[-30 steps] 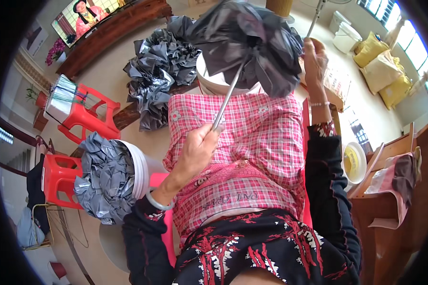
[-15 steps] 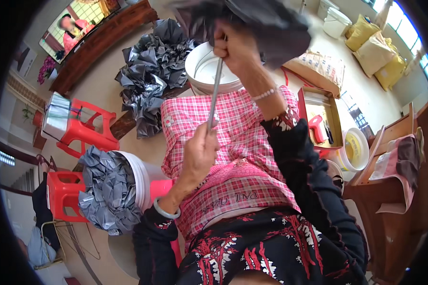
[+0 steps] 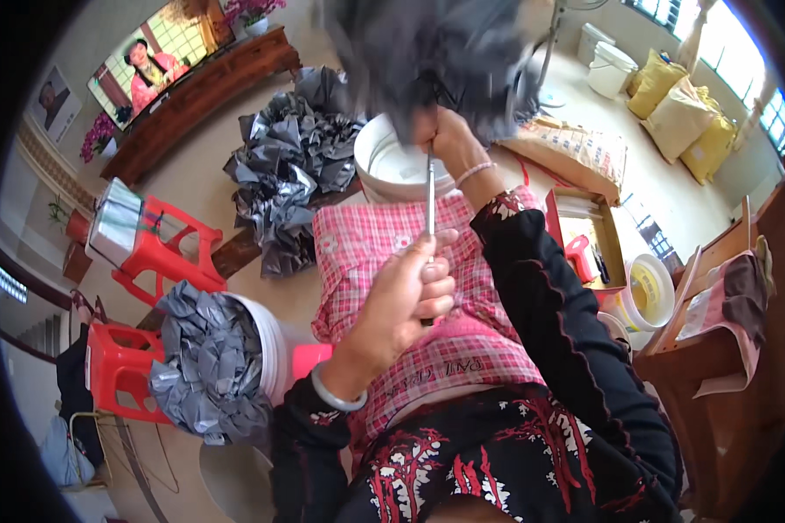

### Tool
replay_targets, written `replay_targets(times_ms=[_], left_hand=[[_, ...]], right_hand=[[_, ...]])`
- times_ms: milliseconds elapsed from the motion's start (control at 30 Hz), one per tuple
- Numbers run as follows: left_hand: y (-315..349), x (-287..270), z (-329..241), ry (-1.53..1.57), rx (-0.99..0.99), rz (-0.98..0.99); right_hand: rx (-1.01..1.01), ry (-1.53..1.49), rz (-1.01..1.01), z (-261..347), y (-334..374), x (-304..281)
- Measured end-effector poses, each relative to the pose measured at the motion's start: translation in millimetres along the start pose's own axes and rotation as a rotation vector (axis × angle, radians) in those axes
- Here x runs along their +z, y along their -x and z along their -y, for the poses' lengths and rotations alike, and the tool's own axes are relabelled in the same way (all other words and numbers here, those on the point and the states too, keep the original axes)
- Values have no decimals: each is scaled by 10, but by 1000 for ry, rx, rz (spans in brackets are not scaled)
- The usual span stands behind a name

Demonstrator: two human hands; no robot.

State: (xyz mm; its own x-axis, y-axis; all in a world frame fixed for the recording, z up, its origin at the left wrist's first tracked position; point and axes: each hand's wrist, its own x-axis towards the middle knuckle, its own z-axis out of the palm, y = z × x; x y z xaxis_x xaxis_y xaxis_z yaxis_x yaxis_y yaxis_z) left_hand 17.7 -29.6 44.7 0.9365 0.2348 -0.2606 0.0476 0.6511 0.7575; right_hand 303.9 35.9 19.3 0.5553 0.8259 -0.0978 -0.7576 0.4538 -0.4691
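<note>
Against the frame a second ago, the right hand (image 3: pixel 449 135) has left the right side and now closes around the metal rod (image 3: pixel 430 196) just below the blurred dark plastic bunch (image 3: pixel 427 65) at top centre, while the left hand (image 3: pixel 401 292) wraps the rod's lower part mid-frame. At lower left a white bucket (image 3: pixel 276 349) brims with crumpled grey sheets (image 3: pixel 209 366); at right an open box (image 3: pixel 615 248) holds a red object (image 3: pixel 578 254).
</note>
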Motion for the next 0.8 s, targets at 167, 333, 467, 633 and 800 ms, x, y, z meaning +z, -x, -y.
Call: replay_targets(times_ms=[167,333,467,633,800], left_hand=[[199,-124,-131,24,90,16],[23,175,38,271,-108,53],[156,416,-57,134,45,60],[305,476,130,35,145,0],[269,332,380,-27,75,48]], right_hand=[[-57,-173,366,-64,417,1091],[193,-54,-5,91,22,187],[-11,20,114,418,-88,494],[-270,255,127,577,135,1154],[-138,41,152,727,196,932]])
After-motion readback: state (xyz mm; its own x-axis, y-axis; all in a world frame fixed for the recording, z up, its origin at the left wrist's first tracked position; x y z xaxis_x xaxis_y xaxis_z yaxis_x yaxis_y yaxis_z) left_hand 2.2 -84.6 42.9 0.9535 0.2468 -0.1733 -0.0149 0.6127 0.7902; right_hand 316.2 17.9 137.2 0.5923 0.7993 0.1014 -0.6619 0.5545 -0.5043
